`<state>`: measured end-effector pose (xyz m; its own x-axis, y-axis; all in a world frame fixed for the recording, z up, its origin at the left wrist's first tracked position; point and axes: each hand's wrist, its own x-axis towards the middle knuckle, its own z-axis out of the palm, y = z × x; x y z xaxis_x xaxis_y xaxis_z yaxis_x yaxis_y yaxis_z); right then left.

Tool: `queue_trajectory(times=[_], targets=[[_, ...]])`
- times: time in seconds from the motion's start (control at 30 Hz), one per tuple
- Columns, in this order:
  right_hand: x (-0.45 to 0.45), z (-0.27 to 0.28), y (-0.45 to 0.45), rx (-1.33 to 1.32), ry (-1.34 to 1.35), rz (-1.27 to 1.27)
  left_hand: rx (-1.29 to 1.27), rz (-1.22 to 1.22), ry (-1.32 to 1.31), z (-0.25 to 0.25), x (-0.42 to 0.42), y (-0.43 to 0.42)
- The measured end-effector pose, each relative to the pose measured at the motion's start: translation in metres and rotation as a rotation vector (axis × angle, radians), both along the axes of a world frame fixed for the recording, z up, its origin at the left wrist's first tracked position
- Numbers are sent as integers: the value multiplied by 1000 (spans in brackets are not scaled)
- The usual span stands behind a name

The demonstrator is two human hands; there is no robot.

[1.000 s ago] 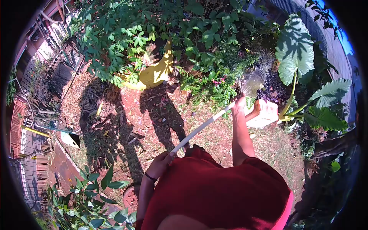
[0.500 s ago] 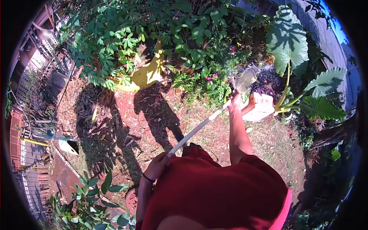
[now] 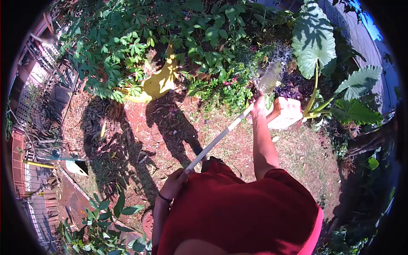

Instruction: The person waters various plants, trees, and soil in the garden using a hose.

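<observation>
A pale garden hose (image 3: 218,138) runs diagonally up and away from my waist. My left hand (image 3: 177,180), with a dark band at the wrist, is wrapped round its lower part beside my red shirt. Near the far end, my right hand (image 3: 257,103) is closed on the hose with the arm stretched forward. A fan of water (image 3: 270,77) leaves that end and falls over flowering green plants (image 3: 233,95) and dark purple foliage. Just right of this hand sits a pale, block-like object (image 3: 287,113) with reddish stains.
Large-leaved plants (image 3: 315,42) rise at the right by a wall. A yellow sheet-like object (image 3: 158,84) lies under a leafy bush (image 3: 119,46). A leafy plant (image 3: 102,221) stands at lower left, near a reddish round object (image 3: 147,222). Shadows cross the grass and soil.
The view has shifted slightly. My right hand and the water spray point a little farther up and left, while both hands keep their hold on the hose.
</observation>
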<state>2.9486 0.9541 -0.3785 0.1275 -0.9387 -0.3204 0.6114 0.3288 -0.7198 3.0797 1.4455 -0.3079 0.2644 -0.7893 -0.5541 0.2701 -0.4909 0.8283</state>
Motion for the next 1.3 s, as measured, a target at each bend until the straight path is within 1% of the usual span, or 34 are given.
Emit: queue_trajectory(times=[0.2,0.3,0.37,0.5,0.6,0.73,0.9,1.0,1.1,1.3], targets=[[1,11,-1,7,69,50,19,-34,-12,2,3,-4],[7,10,-11,-25,-4,115,43,-65,-53,-3,4,-4],[14,17,-11,-19,6,88,39,-67,-72,-2,3,-4],[23,20,-12,21,-8,132,35,-52,-77,3,1,-3],[25,16,-10,18,15,78,42,-47,-77,2,2,-1],[20,11,-7,19,-27,82,56,-63,-88,-4,5,0],[14,9,-5,53,-13,78,47,-59,-67,-1,9,-2],[8,6,-3,28,-60,80,49,-68,-62,-2,12,-3],[1,2,3,89,25,-70,54,-76,-68,1,15,-4],[-29,-25,9,101,53,-88,44,-95,-65,-4,16,-3]])
